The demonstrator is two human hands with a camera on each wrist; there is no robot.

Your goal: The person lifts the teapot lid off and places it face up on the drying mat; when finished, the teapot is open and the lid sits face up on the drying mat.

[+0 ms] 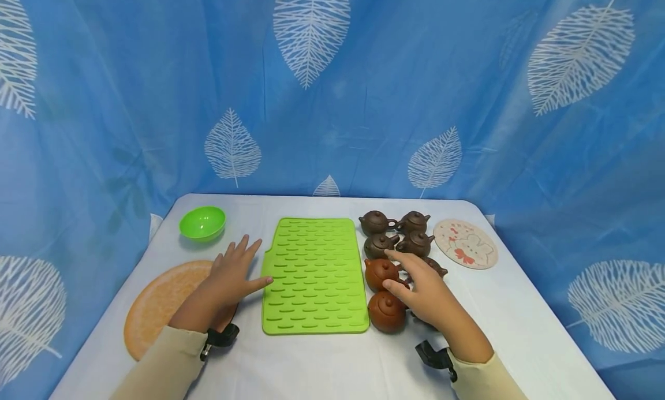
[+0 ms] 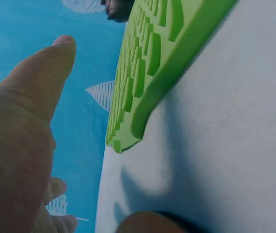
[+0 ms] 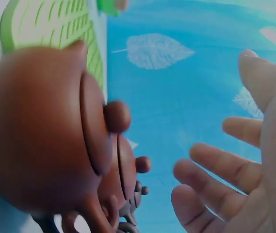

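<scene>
My left hand (image 1: 228,279) hovers with spread fingers between the round orange-slice mat (image 1: 156,296) and the green ridged mat (image 1: 314,276), holding nothing. In the left wrist view its thumb (image 2: 43,73) points out beside the green mat's edge. My right hand (image 1: 428,290) is over the teapots, fingers loosely extended and nothing in them. Below its fingertips are two reddish-brown teapots, the front one (image 1: 387,312) and another (image 1: 380,273) behind it. In the right wrist view the nearest teapot (image 3: 36,131) stands apart from the fingers. My hand partly hides dark teapots to its right.
Several dark brown teapots (image 1: 415,244) stand close together right of the green mat. A round rabbit-patterned mat (image 1: 478,253) lies at the far right. At the back left stands a green bowl (image 1: 202,222). A blue leaf-print curtain (image 1: 332,100) hangs behind the white table (image 1: 322,365).
</scene>
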